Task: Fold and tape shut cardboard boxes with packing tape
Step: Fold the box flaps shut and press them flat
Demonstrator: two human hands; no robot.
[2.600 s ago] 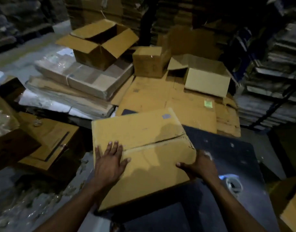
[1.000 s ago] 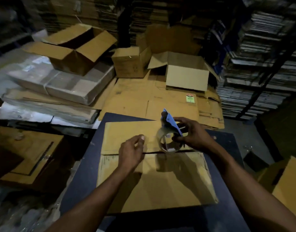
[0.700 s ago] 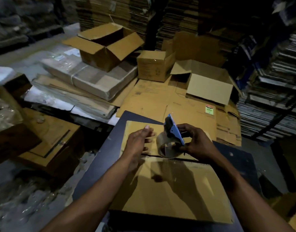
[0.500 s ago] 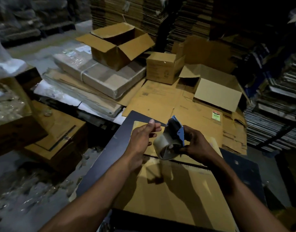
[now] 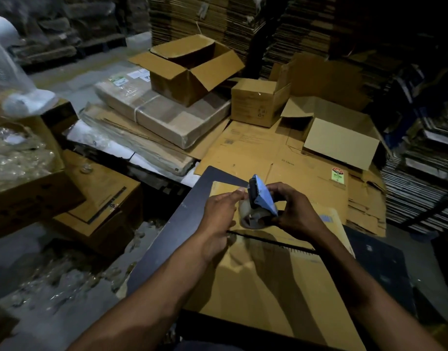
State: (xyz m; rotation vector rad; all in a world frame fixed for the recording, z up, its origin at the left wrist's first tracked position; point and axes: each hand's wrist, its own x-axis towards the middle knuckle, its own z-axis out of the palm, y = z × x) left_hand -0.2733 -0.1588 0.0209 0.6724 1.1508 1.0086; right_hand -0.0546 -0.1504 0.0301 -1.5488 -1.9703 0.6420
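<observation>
A brown cardboard box (image 5: 266, 287) lies on a dark table (image 5: 167, 239) with its two flaps folded shut and a dark seam running across the middle. My right hand (image 5: 297, 216) grips a blue tape dispenser (image 5: 262, 198) with a clear tape roll, held just above the far flap near the seam. My left hand (image 5: 221, 214) is at the roll's left side, fingertips touching the dispenser's front; whether it pinches the tape end is hidden.
Beyond the table lie flattened cartons (image 5: 268, 153), an open box (image 5: 190, 72) on wrapped bundles, a small sealed box (image 5: 256, 102) and another open box (image 5: 342, 138). Boxes of plastic wrap (image 5: 23, 168) stand at left. Tall cardboard stacks (image 5: 420, 173) rise at right and behind.
Both hands first pressed the flaps flat. My right hand then brought the tape dispenser over the seam, and my left hand moved up to the roll's front edge.
</observation>
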